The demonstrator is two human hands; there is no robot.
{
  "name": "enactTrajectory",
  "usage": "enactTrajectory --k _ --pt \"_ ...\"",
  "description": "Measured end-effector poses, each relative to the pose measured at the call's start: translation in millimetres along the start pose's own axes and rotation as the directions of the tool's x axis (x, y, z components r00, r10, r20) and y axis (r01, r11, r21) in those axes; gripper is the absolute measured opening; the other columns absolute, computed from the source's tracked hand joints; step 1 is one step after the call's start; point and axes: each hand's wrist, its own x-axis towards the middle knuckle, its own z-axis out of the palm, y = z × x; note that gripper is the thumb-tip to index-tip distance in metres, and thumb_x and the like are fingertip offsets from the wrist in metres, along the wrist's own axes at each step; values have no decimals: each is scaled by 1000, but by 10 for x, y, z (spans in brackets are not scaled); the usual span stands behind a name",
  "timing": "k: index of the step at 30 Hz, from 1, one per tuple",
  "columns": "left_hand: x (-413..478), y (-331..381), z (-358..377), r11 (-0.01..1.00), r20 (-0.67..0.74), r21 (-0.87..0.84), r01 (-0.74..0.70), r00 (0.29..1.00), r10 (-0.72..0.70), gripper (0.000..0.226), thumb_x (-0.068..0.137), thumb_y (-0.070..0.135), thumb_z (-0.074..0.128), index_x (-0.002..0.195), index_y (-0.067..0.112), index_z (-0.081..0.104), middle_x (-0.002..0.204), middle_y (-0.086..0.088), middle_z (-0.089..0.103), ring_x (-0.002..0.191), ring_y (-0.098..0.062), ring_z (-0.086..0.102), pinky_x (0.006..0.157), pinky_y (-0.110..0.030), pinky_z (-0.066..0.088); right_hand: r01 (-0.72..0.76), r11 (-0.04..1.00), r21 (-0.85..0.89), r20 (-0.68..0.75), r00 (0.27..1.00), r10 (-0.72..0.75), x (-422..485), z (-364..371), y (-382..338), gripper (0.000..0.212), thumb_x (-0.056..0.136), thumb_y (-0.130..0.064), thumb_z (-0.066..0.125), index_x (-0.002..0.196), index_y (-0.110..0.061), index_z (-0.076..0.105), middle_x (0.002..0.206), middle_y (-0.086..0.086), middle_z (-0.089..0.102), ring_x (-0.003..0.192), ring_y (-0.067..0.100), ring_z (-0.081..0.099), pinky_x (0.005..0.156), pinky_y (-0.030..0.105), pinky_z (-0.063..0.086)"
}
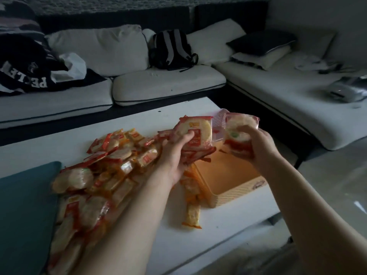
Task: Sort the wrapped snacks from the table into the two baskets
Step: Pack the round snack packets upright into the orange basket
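A large heap of wrapped snacks (111, 165) in red and orange wrappers covers the left half of the white table (228, 221). My left hand (176, 153) grips a stack of round cracker packs (196, 132) above the table's middle. My right hand (256, 143) holds another round cracker pack (238, 126) with a red and green label, over the orange basket (236, 185). The orange basket looks empty apart from a few wrappers at its far edge. A pink see-through basket (219, 122) stands behind, between my two hands, mostly hidden.
A long orange snack pack (192, 215) lies alone left of the orange basket. A teal cushion (23, 205) rests on the table's left end. Beyond the table stands a white sofa (168, 84) with a dark backpack (171, 49) and clothes.
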Motion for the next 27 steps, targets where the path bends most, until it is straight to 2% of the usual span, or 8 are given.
enactTrajectory --k 2,5,8,10,13,19,22,27 --pt "130 -153 191 965 -111 262 -20 993 51 59 70 37 88 120 12 68 108 -12 77 103 -31 73 88 -45 60 28 981 -191 -55 998 -39 80 -250 30 39 83 -27 74 116 -11 59 99 17 73 70 30 75 60 40 62" --pt "204 -266 362 748 -158 663 -3 977 144 79 64 56 86 125 16 59 114 5 69 108 -16 66 93 -28 49 -8 856 -517 46 998 37 140 -298 190 39 89 -42 67 111 -10 63 97 15 72 68 23 72 56 29 57" --pt "191 -276 311 520 -79 849 -90 953 293 59 82 58 69 129 23 61 126 4 65 116 -15 62 94 -27 46 60 421 -905 47 998 -41 268 -282 352 63 96 -55 48 140 -10 46 136 19 56 116 33 60 91 44 54" --pt "139 -282 205 279 65 947 -160 945 320 35 87 49 69 116 29 68 119 7 68 109 -14 64 90 -29 52 108 362 -926 69 991 -118 276 -248 351 45 99 -46 45 131 -15 53 128 12 61 101 25 65 76 37 57" --pt "38 -299 40 -98 213 976 -196 952 220 33 83 37 70 116 29 65 120 7 63 113 -17 58 81 -29 46 235 310 -921 200 970 -139 268 -117 372 20 100 -31 49 104 -19 64 97 1 69 72 12 66 56 23 55" --pt "-150 -150 -336 -63 187 982 -179 970 158 41 74 25 74 113 30 63 115 8 59 115 -19 52 96 -38 45 528 9 -849 528 849 24 158 206 590 54 91 -42 69 137 -22 50 121 0 63 99 18 64 72 22 55" --pt "-252 -79 -462 -68 182 982 -174 974 135 42 76 23 74 114 31 61 118 9 57 115 -15 49 95 -32 42 485 43 -874 485 862 145 106 342 673 51 91 -46 68 129 -16 50 92 -6 61 72 8 60 54 17 49" --pt "-248 -89 -449 -113 192 978 -175 967 165 35 82 31 70 116 31 60 120 10 59 117 -16 49 94 -32 43 412 108 -905 426 873 238 110 364 641 46 87 -48 71 114 -13 59 81 -4 65 64 9 65 46 14 46"
